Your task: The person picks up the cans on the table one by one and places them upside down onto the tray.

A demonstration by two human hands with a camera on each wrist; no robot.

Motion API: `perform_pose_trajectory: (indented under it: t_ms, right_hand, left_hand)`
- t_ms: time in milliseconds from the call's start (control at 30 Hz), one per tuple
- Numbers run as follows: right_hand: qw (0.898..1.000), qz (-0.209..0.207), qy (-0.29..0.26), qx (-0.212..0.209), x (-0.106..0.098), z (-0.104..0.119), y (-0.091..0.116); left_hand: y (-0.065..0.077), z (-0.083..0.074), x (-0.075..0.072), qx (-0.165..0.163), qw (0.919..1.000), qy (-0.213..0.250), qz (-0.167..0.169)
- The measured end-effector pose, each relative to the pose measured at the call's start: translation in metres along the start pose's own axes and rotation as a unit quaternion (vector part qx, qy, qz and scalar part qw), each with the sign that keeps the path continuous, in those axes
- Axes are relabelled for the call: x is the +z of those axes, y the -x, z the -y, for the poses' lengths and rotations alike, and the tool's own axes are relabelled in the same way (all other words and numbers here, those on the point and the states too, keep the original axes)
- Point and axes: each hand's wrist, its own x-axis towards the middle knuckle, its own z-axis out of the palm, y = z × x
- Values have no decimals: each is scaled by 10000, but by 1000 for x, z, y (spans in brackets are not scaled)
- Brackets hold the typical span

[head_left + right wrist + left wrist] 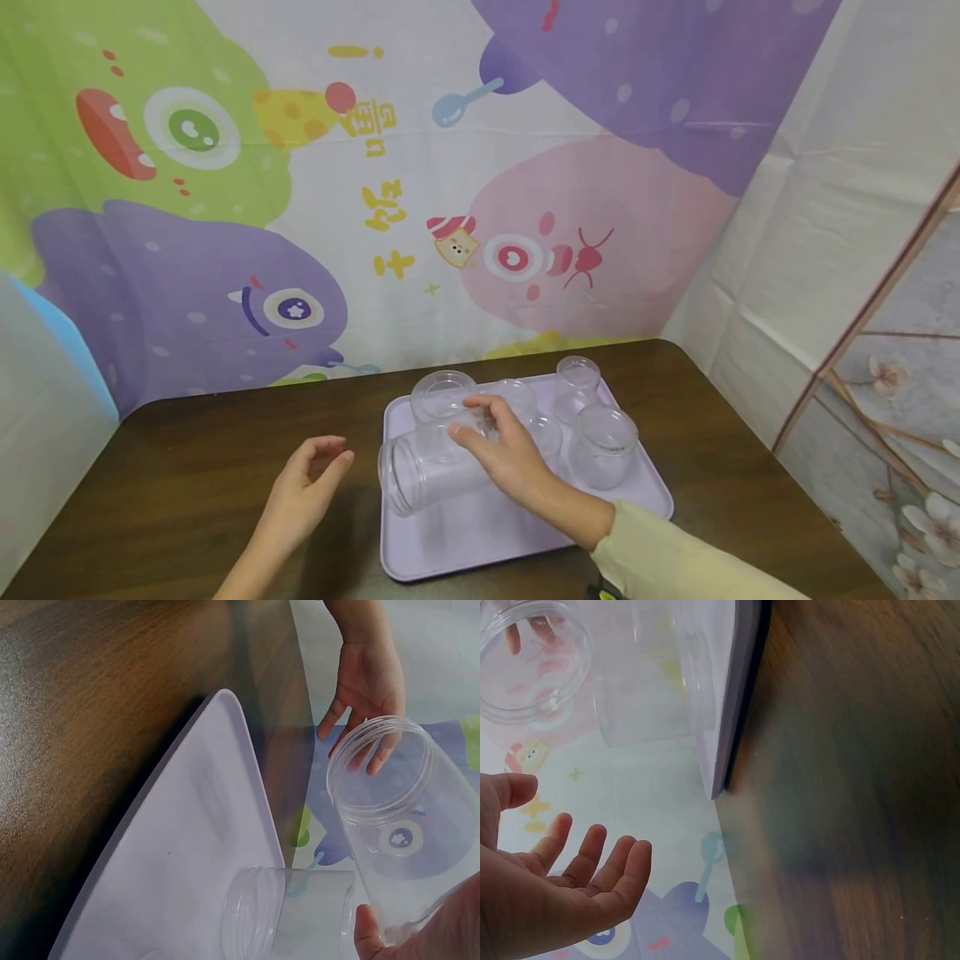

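My right hand (pixel 513 454) grips a tall clear plastic jar (pixel 442 467) near its base and holds it tilted on its side above the tray. The jar's threaded mouth (pixel 382 772) points left, toward my left hand. My left hand (pixel 303 487) hovers left of the tray with loosely bent fingers and holds nothing. In the left wrist view, its fingers (pixel 592 859) are apart from the jar's round rim (pixel 532 705). Below and behind the held jar, another clear jar (pixel 442 396) stands on the lavender tray (pixel 457 550).
At the tray's right side stand a short wide clear jar (pixel 603 450) and a narrower one (pixel 576 387). More clear containers (pixel 543 433) are partly hidden behind my right hand. The dark wooden table (pixel 180 475) reaches a cartoon-print cloth (pixel 405 317) at the back.
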Motion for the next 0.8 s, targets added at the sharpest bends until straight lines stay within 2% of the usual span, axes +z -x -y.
perform_pose_trajectory:
  t_ms: [300,800]
  right_hand:
    - [9975,281,605,-246,2,-1,0]
    - [9937,405,904,-530,4,0,0]
  left_hand:
    - [2,3,-2,24,10000,-75,-45]
    - [4,7,-3,-33,9999,-141,-23]
